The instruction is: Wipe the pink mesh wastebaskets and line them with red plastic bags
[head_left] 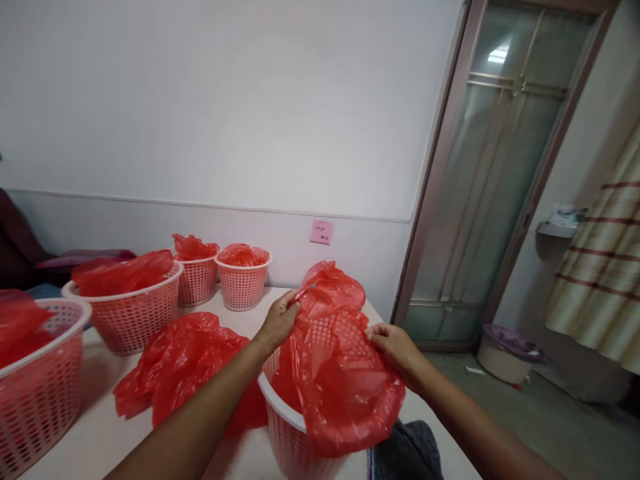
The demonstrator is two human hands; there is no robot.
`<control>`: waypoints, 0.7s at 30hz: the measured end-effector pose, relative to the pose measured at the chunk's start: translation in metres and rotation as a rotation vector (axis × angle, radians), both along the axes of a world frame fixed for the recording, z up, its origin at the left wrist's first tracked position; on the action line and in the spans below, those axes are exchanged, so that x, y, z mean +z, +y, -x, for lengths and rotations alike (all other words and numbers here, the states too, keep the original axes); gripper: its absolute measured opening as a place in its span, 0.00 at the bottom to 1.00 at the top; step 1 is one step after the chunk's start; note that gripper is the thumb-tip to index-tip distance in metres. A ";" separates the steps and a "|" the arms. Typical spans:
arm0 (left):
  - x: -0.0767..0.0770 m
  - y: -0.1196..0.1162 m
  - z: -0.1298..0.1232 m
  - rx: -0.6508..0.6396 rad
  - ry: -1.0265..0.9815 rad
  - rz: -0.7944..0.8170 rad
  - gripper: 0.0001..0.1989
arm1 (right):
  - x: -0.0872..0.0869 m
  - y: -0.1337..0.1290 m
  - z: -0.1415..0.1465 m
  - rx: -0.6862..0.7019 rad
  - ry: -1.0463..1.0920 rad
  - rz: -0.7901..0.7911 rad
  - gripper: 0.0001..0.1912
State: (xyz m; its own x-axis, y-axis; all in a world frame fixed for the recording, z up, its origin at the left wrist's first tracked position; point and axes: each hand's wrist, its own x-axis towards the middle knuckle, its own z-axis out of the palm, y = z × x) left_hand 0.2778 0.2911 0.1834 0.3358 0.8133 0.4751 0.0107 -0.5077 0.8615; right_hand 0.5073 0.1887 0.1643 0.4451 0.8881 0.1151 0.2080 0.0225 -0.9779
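Observation:
A thin red plastic bag (345, 400) is draped over the rim and into a pink lattice basket (285, 410) in front of me. My left hand (280, 323) pinches the bag's edge at the basket's left far side. On the right, my right hand (393, 343) grips the bag's edge between thumb and fingers. Part of the near left rim shows bare, while the film covers the near right part. Through the red film the basket's lattice is visible. Left of the basket, a crumpled heap of red plastic bags (195, 360) lies on the white table (105, 407).
Several pink baskets with red bags stand to the left, among them a wide basket (133, 313) and a small basket (243, 280). A dark cloth (407, 450) lies at the near right edge. A pink note (321, 232) is on the wall. A bin (505, 357) stands on the floor.

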 end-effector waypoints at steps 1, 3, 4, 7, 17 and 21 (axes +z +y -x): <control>0.002 -0.004 0.002 -0.008 -0.001 -0.028 0.18 | -0.001 0.000 0.000 -0.036 0.014 -0.026 0.07; 0.007 -0.011 0.009 -0.003 -0.007 -0.066 0.20 | -0.002 -0.001 -0.001 -0.121 0.044 -0.092 0.08; 0.008 -0.014 0.014 0.016 -0.018 -0.074 0.20 | -0.002 -0.003 -0.002 -0.165 0.059 -0.126 0.10; 0.012 -0.020 0.037 0.144 -0.082 -0.057 0.18 | 0.004 -0.010 -0.011 -0.292 0.102 -0.236 0.12; 0.014 -0.112 0.117 0.599 -0.184 0.078 0.11 | 0.052 -0.085 0.015 -0.348 0.337 -0.483 0.22; -0.029 -0.173 0.126 0.610 -0.045 0.133 0.09 | 0.027 -0.133 0.075 -0.021 0.443 -0.232 0.27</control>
